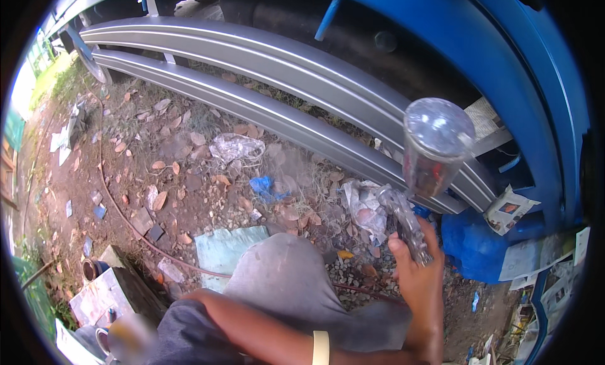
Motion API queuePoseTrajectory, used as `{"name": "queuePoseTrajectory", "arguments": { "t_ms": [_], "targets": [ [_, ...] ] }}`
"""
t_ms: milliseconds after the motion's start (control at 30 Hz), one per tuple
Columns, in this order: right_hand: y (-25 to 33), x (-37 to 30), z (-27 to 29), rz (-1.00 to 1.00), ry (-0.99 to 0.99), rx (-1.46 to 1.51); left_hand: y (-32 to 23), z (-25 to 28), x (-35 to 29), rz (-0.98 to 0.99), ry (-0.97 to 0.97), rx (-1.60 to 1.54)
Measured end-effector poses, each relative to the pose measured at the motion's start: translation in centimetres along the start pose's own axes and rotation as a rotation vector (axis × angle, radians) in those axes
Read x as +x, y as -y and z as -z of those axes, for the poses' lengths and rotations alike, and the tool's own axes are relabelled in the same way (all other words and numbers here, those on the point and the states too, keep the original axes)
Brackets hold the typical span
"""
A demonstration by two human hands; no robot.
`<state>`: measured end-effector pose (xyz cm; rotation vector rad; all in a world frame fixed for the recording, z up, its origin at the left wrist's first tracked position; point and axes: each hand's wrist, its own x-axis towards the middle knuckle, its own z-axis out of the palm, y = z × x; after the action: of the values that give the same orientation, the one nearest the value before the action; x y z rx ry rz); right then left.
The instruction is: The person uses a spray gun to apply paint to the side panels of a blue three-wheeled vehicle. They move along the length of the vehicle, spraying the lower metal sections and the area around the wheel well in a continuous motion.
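My right hand (417,255) is closed around the handle of a metallic spray gun (406,223). A clear plastic cup (439,135) stands on top of the gun, with a grey tint and reddish spots inside. The gun is in front of the near ends of two long grey metal rails (265,47). My left forearm (265,327), with a pale wristband (321,348), crosses my lap toward my right forearm. The fingers of my left hand are hidden at the lower edge.
A blue vehicle body (504,56) arches over the rails. Printed paper sheets (509,209) hang at the right. A reddish hose (126,217) runs over leaf-littered ground. Crumpled plastic (236,148) and a pale green sheet (227,245) lie nearby. Cans (91,270) and a box (101,299) stand lower left.
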<state>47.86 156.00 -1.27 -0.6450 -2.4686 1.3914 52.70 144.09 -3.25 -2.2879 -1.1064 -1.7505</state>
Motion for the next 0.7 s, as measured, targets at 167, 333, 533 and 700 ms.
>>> {"name": "queuePoseTrajectory", "arguments": {
  "t_ms": [167, 333, 533, 700],
  "targets": [
    [-0.1, 1.3, 2.1, 0.034, -0.034, -0.189, -0.1, 0.2, -2.0, 0.138, 0.057, -0.077],
    [-0.3, 1.7, 3.4, 0.001, -0.078, -0.358, -0.2, 1.0, -2.6, 0.145, 0.038, -0.113],
    [0.4, 3.5, 0.1, 0.191, -0.082, -0.447, -0.6, 2.2, -3.6, 0.121, -0.007, -0.2],
    [2.0, 5.3, -4.7, 0.276, 0.066, -0.438, -1.6, 3.5, -4.2, 0.09, -0.049, -0.228]
  ]
}}
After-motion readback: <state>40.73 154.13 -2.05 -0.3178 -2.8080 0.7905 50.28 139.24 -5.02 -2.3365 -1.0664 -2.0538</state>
